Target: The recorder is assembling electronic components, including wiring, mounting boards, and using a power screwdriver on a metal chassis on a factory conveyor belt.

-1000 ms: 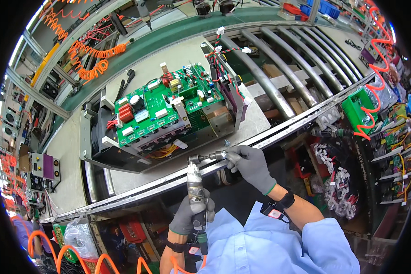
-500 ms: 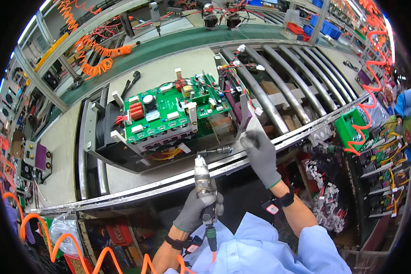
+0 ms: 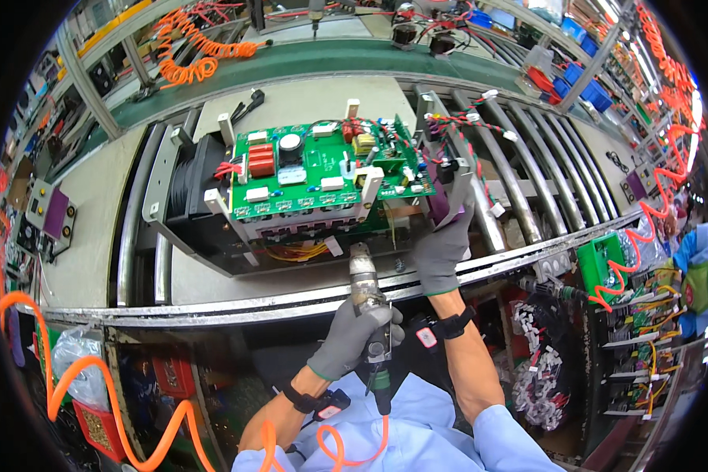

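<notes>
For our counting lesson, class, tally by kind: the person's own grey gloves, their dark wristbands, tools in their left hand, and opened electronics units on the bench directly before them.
Grey gloves: 2
Dark wristbands: 2
Tools in the left hand: 1
Opened electronics units directly before the person: 1
Total: 6

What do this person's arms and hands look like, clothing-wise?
Gray gloves cover the left hand and right hand. Each wrist wears a black band with a small black device showing a pale, reddish-edged face. The sleeves are light blue.
</notes>
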A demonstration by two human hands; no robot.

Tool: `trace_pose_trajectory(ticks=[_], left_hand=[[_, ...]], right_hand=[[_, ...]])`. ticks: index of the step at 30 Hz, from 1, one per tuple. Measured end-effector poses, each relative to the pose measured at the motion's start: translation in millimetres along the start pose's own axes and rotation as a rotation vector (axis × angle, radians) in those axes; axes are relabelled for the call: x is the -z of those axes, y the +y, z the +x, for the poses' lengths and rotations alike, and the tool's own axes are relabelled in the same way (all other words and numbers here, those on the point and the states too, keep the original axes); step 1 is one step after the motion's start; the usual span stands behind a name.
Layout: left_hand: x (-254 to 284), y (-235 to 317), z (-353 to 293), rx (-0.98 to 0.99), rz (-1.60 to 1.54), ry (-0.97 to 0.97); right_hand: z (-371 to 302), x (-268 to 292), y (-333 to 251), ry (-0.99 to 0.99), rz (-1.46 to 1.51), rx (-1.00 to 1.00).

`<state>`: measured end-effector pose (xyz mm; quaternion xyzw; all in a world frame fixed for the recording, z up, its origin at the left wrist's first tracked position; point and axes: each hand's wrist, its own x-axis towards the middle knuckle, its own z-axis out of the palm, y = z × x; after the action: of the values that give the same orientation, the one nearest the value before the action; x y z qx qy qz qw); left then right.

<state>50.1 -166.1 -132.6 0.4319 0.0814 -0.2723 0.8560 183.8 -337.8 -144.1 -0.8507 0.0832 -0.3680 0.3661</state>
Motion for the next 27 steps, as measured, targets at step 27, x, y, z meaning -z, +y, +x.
trace_pose_trajectory(ticks=[27], left_hand=[[-8,12,17,0.02,-0.082,-0.025]], right_hand=[[12,9,12,-0.099,0.169,0.209]])
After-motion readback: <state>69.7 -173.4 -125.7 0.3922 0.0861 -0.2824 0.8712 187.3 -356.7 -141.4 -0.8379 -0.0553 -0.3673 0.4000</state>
